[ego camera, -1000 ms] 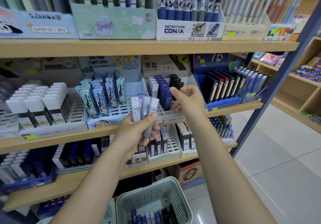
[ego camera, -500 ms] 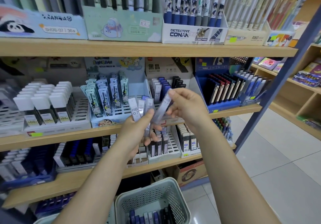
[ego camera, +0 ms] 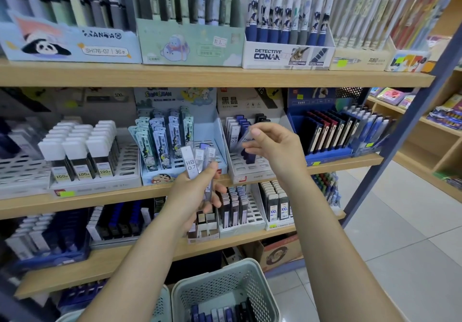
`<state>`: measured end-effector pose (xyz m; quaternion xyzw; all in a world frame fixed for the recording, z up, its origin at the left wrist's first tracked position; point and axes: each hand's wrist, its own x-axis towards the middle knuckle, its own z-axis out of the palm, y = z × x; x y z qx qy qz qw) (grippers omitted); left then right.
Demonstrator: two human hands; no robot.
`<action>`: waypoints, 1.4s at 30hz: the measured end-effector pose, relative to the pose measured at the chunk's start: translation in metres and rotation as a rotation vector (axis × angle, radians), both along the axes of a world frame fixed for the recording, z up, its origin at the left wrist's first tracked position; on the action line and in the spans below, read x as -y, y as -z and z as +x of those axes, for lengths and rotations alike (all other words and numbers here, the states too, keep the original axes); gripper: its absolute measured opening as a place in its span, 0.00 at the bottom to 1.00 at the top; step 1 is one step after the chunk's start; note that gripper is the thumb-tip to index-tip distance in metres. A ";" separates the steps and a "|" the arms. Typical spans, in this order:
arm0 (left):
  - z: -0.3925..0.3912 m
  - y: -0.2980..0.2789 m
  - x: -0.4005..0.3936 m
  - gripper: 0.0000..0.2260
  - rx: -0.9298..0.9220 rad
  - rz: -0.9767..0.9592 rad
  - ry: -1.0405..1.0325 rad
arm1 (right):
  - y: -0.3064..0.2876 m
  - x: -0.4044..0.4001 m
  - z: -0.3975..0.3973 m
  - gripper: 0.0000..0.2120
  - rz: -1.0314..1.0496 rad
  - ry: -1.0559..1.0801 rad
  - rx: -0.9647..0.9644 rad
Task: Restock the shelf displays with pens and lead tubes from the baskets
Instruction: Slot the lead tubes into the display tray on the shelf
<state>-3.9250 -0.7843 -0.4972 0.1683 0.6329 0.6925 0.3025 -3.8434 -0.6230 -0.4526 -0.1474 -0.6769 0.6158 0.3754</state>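
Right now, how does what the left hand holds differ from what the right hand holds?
The left hand grips a fanned bunch of lead tubes, roughly upright, below the display. The right hand pinches a single tube, tilted, at the white slotted display. Both tubes read HB.

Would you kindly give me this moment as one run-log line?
left hand: holds lead tubes | right hand: pinches one tube at white tray | basket: tubes remain
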 end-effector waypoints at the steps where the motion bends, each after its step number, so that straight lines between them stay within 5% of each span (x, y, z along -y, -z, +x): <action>1: 0.000 0.000 0.000 0.14 -0.002 0.000 -0.003 | 0.002 0.000 -0.001 0.04 0.018 -0.010 0.008; 14: 0.002 0.000 -0.005 0.15 -0.008 -0.008 0.007 | 0.004 -0.002 -0.005 0.05 0.169 -0.054 0.104; 25: 0.003 0.000 -0.006 0.17 0.007 -0.002 0.007 | 0.002 -0.007 -0.028 0.06 0.494 0.274 0.113; 31: 0.000 0.002 -0.008 0.15 0.014 0.006 0.000 | 0.004 -0.014 -0.038 0.06 0.311 0.170 0.092; 42: -0.002 0.003 -0.011 0.15 0.009 0.015 0.002 | 0.004 -0.025 -0.037 0.06 0.350 -0.032 0.145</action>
